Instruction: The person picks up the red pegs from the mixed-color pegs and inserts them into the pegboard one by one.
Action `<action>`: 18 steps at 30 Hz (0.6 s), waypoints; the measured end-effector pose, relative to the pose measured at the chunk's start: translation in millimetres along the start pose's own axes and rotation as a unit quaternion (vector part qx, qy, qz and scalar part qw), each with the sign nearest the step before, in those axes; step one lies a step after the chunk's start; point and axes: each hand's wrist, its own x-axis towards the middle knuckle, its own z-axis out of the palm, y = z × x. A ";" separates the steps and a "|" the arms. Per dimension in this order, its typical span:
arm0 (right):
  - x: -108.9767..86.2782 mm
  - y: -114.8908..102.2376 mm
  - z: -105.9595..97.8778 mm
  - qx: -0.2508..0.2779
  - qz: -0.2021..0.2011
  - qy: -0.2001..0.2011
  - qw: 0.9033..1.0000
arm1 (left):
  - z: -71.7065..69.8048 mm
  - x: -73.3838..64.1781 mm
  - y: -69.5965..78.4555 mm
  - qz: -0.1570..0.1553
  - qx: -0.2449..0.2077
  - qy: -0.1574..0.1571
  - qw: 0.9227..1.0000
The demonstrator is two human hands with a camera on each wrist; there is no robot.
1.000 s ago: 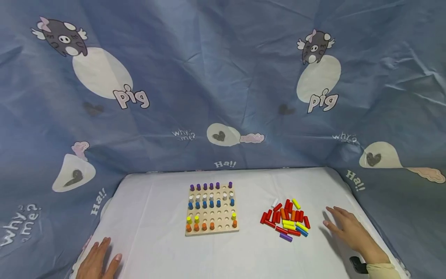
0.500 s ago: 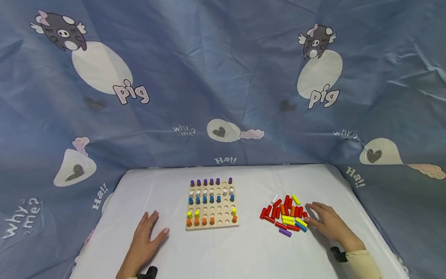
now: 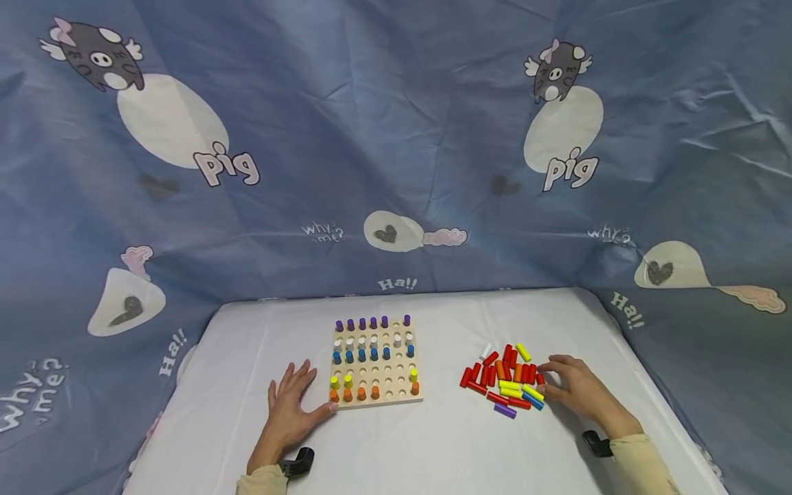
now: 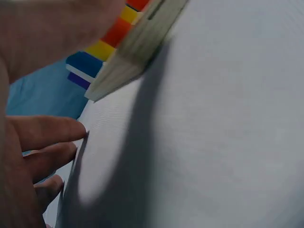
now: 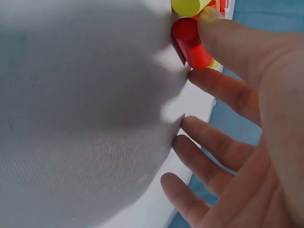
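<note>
While one red cylindrical peg (image 5: 194, 42) lies at the right edge of a multicoloured peg pile (image 3: 510, 385), between the parted thumb and forefinger of the right hand (image 3: 578, 386), whether gripped I cannot tell, the left hand (image 3: 289, 411), spread and holding nothing, has its thumb at the pale wooden pegboard (image 3: 382, 375)'s near left corner.

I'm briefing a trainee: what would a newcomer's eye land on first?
Probably the cluster of loose, mostly red pegs right of centre, the right hand at its edge. Next, the part-filled pegboard to its left, with the left hand at its near left corner. Behind them hangs blue pig-print fabric.
</note>
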 end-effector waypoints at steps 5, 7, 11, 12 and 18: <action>-0.4 0.9 -1.7 0.001 -0.006 0.006 1.000 | 4.5 -2.0 2.1 0.012 0.032 0.008 0.999; -0.6 1.4 -1.3 0.001 -0.008 0.012 1.000 | 5.2 -1.8 3.4 0.014 0.041 0.009 0.999; 0.1 2.0 -0.4 0.003 -0.011 0.017 1.000 | 7.3 -2.1 4.2 0.010 0.050 0.006 0.999; 0.3 2.1 -0.3 0.004 -0.012 0.018 1.000 | 7.9 -2.4 4.3 0.009 0.050 0.007 0.999; 3.0 2.8 0.1 0.003 -0.016 0.023 1.000 | 10.8 -6.2 6.8 0.014 0.028 0.019 0.999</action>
